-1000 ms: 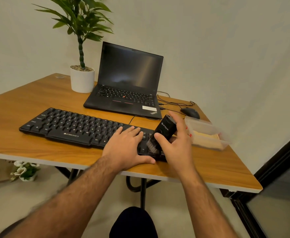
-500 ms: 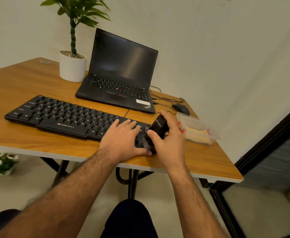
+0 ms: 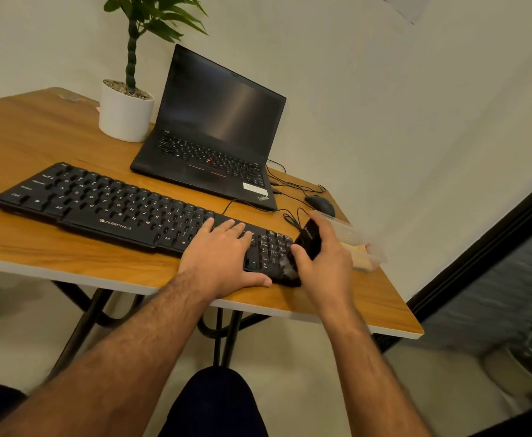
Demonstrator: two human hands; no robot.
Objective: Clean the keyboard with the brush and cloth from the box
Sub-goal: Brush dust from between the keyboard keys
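A long black keyboard (image 3: 107, 206) lies across the wooden table (image 3: 21, 143). My left hand (image 3: 220, 257) rests flat on its right part, fingers straight on the keys, thumb along the front edge. My right hand (image 3: 324, 266) grips a black brush (image 3: 309, 239) tilted over the number pad, its pale bristles blurred against the keyboard's right front corner. Just right of my hand stands a clear plastic box (image 3: 357, 239) with a yellow cloth (image 3: 361, 258) inside, partly hidden by the hand.
An open black laptop (image 3: 214, 137) sits behind the keyboard, with a white potted plant (image 3: 126, 115) to its left. A black mouse (image 3: 320, 203) and loose cables (image 3: 290, 184) lie behind the box. The table's right edge is close to the box.
The brush has dropped lower, its bristles sweeping from above the number pad down to the keyboard's right front corner. My left hand stays on the keys. The head camera has shifted.
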